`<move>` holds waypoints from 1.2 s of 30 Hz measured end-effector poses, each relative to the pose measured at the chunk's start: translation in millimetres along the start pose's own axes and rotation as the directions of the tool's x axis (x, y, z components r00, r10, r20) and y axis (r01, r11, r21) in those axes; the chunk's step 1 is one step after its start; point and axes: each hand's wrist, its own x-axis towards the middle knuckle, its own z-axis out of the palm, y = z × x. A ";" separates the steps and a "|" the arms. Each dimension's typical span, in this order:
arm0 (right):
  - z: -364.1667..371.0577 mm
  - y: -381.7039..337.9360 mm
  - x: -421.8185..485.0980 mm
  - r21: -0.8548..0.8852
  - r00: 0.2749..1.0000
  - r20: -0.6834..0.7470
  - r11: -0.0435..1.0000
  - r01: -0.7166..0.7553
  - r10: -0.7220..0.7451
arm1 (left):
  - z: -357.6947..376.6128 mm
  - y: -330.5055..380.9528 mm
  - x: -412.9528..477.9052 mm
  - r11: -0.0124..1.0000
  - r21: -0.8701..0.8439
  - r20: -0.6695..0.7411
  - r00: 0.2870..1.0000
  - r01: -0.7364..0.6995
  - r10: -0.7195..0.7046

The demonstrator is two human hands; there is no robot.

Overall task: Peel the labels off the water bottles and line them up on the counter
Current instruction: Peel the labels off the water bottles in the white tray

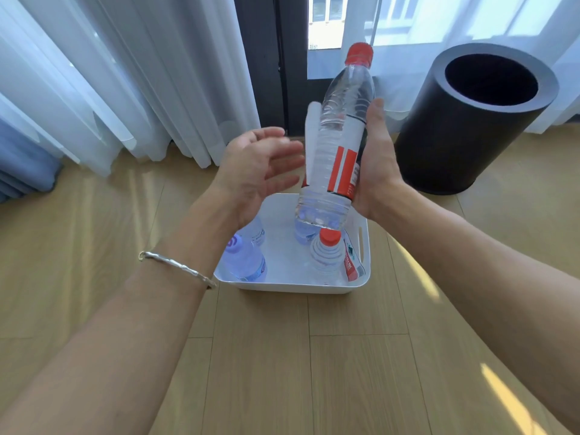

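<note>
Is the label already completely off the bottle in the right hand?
No: a red and white label clings to the lower side of the bottle that the right hand grips.

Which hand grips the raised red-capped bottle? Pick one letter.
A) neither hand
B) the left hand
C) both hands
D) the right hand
D: the right hand wraps the red-capped bottle, while the left hand is open beside it with straight fingers.
</note>
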 end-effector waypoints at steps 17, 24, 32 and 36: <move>9.8 10.5 -2.1 -0.124 0.999 0.000 0.991 0.040 -0.040 | -10.6 -12.9 5.8 0.776 0.627 -0.229 0.933 -0.075 0.276; 20.0 17.3 -5.4 -0.174 0.996 0.076 0.983 0.062 -0.049 | -22.0 -17.3 7.5 0.496 0.866 -0.283 0.878 0.061 0.387; 17.4 22.6 -9.8 -0.257 0.990 0.085 0.957 0.133 -0.115 | 7.4 1.1 -3.8 0.807 0.556 -0.007 0.969 -0.200 0.245; 21.9 25.0 -12.8 -0.259 0.982 0.127 0.951 0.167 -0.138 | 6.1 -0.1 0.3 0.869 0.482 0.033 0.993 -0.116 0.114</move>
